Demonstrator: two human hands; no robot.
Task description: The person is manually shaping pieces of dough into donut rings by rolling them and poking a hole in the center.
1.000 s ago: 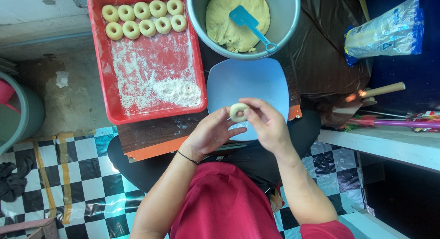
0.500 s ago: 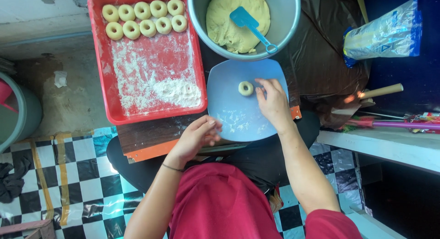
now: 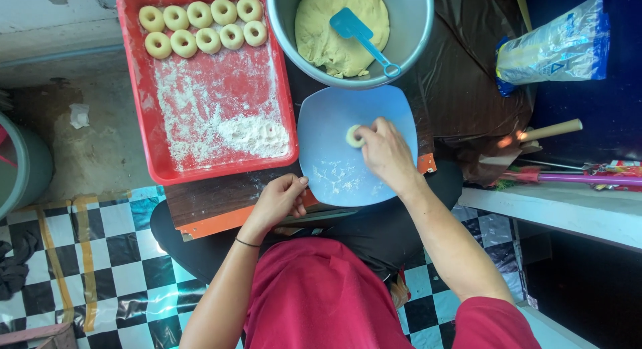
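Note:
My right hand (image 3: 382,149) presses its fingertips on a small dough ring (image 3: 353,135) lying on the floured light-blue plate (image 3: 334,175). My left hand (image 3: 279,199) rests with curled fingers against the plate's near-left edge, on a wooden board (image 3: 207,212). Left of the plate stands a red tray (image 3: 200,121) with several dough rings (image 3: 200,24) lined up at its far end and a heap of flour (image 3: 257,135) near its front. Behind the plate a metal bowl (image 3: 418,34) holds a lump of dough (image 3: 334,34) and a blue spatula (image 3: 364,38).
A black plastic sheet (image 3: 468,74) covers the surface to the right, with a clear bag (image 3: 555,48) on it. A wooden handle (image 3: 552,130) and a purple stick (image 3: 575,177) lie at the right. A grey bucket (image 3: 23,168) stands at the left. The floor is checkered.
The dough ring went from between both hands down onto the blue plate. My left hand drew back to the plate's near edge. My right hand stays on the ring, now covering part of it.

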